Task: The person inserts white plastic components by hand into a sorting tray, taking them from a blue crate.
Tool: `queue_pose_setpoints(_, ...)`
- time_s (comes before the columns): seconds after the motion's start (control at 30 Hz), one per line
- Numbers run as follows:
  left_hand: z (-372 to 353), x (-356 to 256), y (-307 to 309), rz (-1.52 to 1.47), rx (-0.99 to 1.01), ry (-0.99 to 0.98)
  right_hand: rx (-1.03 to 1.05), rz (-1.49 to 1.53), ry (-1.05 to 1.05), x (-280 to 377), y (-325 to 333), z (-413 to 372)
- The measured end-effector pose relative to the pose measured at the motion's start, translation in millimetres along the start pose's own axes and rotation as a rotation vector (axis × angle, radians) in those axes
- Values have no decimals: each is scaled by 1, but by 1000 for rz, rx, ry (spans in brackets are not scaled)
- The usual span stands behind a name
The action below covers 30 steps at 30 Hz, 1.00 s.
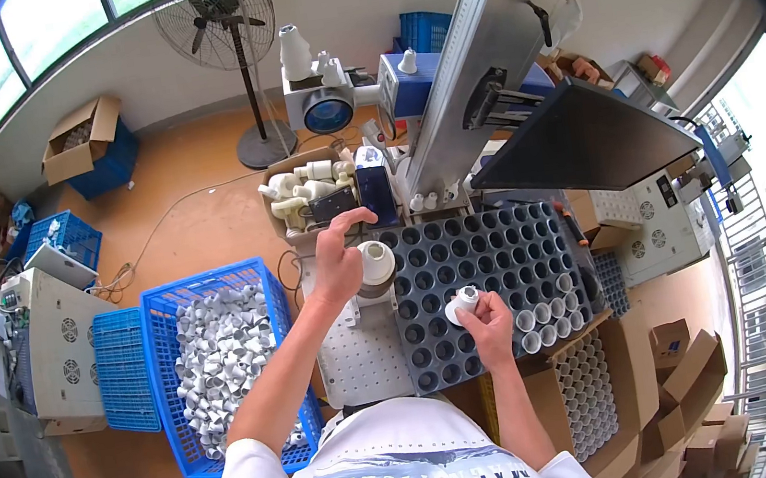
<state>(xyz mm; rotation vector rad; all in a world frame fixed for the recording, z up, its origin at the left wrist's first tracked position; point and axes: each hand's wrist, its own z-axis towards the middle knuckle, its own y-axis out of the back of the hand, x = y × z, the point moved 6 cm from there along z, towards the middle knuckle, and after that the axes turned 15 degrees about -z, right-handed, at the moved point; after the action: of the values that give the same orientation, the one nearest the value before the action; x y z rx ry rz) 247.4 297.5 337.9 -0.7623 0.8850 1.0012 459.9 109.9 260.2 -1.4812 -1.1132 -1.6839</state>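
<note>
Partly hidden white fitting (462, 303) pinched in right hand (488, 320) grip, left hand (341, 262) spread, perhaps touching larger fitting (376, 262)

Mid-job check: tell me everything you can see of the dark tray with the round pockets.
The dark tray looks like moulded grey-black plastic, rectangular, with rows of round pockets. It lies flat beside the perforated plate. Most pockets are empty; several near its right edge hold white pieces. The right hand holds a white fitting above its near rows; whether the hand touches the tray cannot be told.
</note>
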Motion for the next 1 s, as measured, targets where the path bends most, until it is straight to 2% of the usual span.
queue_pose_setpoints(0.03, 1, -2, -5, 15, -11, -15, 10, 38, 26, 7, -7, 5)
queue_pose_setpoints(0.13, -4, 22, -21, -21, 189, 147, 41, 81, 123, 42, -39, 24)
queue_pose_setpoints(0.17, -2, 5, -18, -90, 98, 10, 61, 84, 178, 50, -53, 30)
queue_pose_setpoints(0.23, 0, -25, 10, -124, -3, -52, 110, 84, 291, 65, -83, 43)
queue_pose_setpoints(0.27, -3, -43, 30, -93, -99, -93, 113, 51, 311, 66, -98, 47)
queue_pose_setpoints(0.33, -23, -50, 88, -35, -263, -127, 86, -208, 472, 67, -118, 53)
queue_pose_setpoints(0.4, -56, -46, 154, 166, -426, -116, 64, -259, 503, 64, -127, 58)
queue_pose_setpoints(0.47, -113, -8, 233, 268, -524, 64, 74, -257, 490, 58, -132, 58)
queue_pose_setpoints(0.5, -142, -1, 262, 429, -553, 91, 85, -229, 465, 54, -132, 59)
queue_pose_setpoints(0.6, -219, 15, 314, 724, -710, 208, 94, -253, 461, 54, -127, 58)
queue_pose_setpoints(0.67, -262, 34, 339, 769, -771, 301, 15, -379, 572, 59, -114, 51)
queue_pose_setpoints(0.73, -277, 43, 327, 745, -778, 374, -95, -608, 543, 39, -85, 44)
queue_pose_setpoints(0.77, -283, 52, 319, 753, -743, 344, -118, -715, 538, 25, -69, 38)
queue_pose_setpoints(0.8, -292, 67, 314, 570, -740, 356, -85, -867, 446, 5, -51, 33)
queue_pose_setpoints(0.87, -271, 56, 251, 597, -652, 332, 7, -1124, 317, -51, -17, 23)
queue_pose_setpoints(0.93, -255, 66, 190, 463, -521, 440, 134, -1260, 176, -96, 4, 11)
queue_pose_setpoints(0.97, -249, 68, 158, 451, -411, 445, 193, -1208, 196, -114, 11, 9)
queue_pose_setpoints(1.0, -253, 82, 132, 413, -349, 547, 150, -1200, 305, -115, 14, 8)
